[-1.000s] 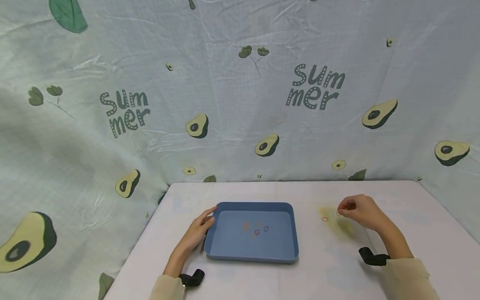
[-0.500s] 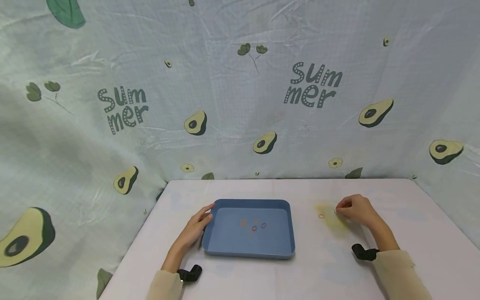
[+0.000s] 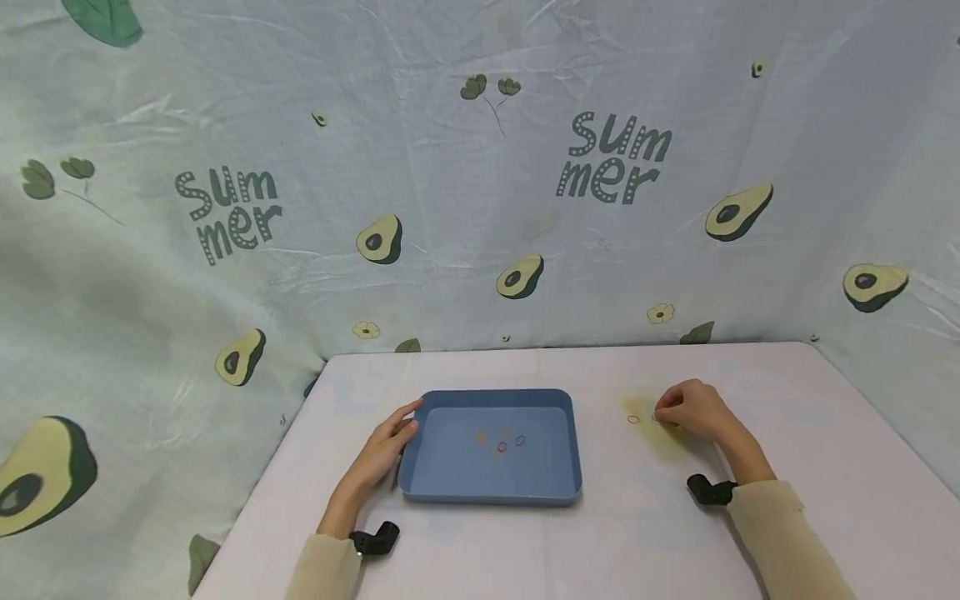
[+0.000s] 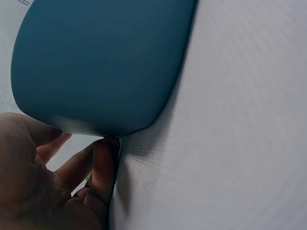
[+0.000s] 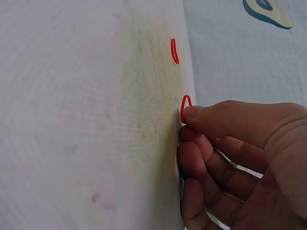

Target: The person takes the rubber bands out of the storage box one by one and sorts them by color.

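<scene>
A shallow blue tray lies on the table. My left hand holds its left wall, the thumb over the rim and the fingers against the outside, as the left wrist view also shows. Well right of the tray, my right hand is low over a yellowish patch of the cloth. Its thumb and index finger pinch a thin red rubber band, which partly sticks out past the thumb tip. A second red rubber band lies on the cloth just left of these fingers.
Inside the tray lie several small bands, among them a red one and a faint orange one. A pale cloth covers the table. Behind it hangs a curtain printed with avocados.
The head view has shifted, so the whole scene sits a little further left and higher. My right forearm has swung slightly left; the fingertips stay at the same band. My left hand keeps its hold.
</scene>
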`<move>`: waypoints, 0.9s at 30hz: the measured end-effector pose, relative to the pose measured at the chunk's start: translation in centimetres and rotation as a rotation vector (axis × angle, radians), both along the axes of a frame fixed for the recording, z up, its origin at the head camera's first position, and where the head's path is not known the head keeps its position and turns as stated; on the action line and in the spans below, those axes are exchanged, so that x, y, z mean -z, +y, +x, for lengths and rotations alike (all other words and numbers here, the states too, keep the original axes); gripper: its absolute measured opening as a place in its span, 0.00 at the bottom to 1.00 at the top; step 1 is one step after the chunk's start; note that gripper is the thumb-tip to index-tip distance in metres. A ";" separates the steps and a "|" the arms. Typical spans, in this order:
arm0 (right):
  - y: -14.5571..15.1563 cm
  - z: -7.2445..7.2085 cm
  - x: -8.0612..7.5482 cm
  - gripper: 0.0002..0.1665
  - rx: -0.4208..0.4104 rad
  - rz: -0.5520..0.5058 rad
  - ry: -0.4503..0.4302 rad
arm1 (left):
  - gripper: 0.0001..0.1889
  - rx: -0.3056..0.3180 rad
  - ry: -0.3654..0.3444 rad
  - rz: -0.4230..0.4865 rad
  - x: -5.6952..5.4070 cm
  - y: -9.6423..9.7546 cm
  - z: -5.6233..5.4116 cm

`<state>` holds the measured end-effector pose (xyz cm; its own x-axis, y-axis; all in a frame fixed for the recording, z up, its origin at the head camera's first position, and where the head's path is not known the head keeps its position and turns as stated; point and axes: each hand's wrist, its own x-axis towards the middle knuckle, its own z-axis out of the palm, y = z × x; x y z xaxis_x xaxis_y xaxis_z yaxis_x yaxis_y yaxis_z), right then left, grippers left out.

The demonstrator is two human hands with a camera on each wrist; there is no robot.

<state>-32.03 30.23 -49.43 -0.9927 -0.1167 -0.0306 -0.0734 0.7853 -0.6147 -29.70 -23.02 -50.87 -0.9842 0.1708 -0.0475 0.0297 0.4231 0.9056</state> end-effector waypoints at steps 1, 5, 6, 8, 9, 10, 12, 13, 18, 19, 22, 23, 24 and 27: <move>-0.1 -0.1 0.0 0.08 -0.006 0.002 0.002 | 0.26 -0.006 -0.002 -0.002 0.0 -0.1 0.0; -0.4 -0.5 -0.3 0.08 -0.014 0.009 0.009 | 0.26 -0.020 0.001 0.003 -0.2 -0.3 -0.2; -0.5 -0.5 -0.4 0.08 -0.015 0.012 0.008 | 0.26 -0.016 0.005 -0.001 -0.2 -0.3 -0.2; -0.5 -0.5 -0.4 0.07 -0.009 0.020 0.001 | 0.26 -0.011 0.000 0.001 -0.2 -0.2 -0.2; -0.4 -0.5 -0.5 0.07 -0.011 0.024 -0.002 | 0.26 -0.012 -0.007 0.004 -0.2 -0.2 -0.2; -0.4 -0.5 -0.5 0.07 -0.011 0.027 -0.006 | 0.26 -0.012 -0.008 0.004 -0.2 -0.2 -0.1; -0.3 -0.4 -0.5 0.07 -0.011 0.029 -0.015 | 0.26 -0.007 -0.006 0.001 -0.2 -0.1 -0.1; -0.3 -0.4 -0.5 0.07 -0.012 0.027 -0.018 | 0.26 -0.010 -0.007 0.006 -0.2 0.0 0.0; -0.2 -0.4 -0.5 0.07 -0.012 0.022 -0.039 | 0.26 -0.010 0.005 0.011 -0.3 0.2 0.1; -0.1 -0.3 -0.5 0.07 -0.012 0.020 -0.046 | 0.26 -0.012 0.005 0.012 -0.4 0.3 0.0; 0.0 -0.3 -0.5 0.08 -0.004 0.012 -0.061 | 0.26 -0.013 0.008 0.007 -0.4 0.4 0.0; 0.0 -0.3 -0.5 0.09 -0.007 0.011 -0.061 | 0.26 -0.013 0.008 0.005 -0.4 0.4 0.0; 0.1 -0.3 -0.5 0.09 -0.010 0.009 -0.059 | 0.26 -0.014 0.005 0.006 -0.5 0.4 0.0; 0.2 -0.3 -0.5 0.09 -0.013 0.006 -0.051 | 0.26 -0.013 0.002 0.003 -0.5 0.4 0.1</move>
<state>-32.36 30.40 -48.97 -0.9883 -0.1289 -0.0820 -0.0519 0.7883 -0.6131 -29.64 -22.58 -50.41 -0.9864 0.1581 -0.0449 0.0262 0.4205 0.9069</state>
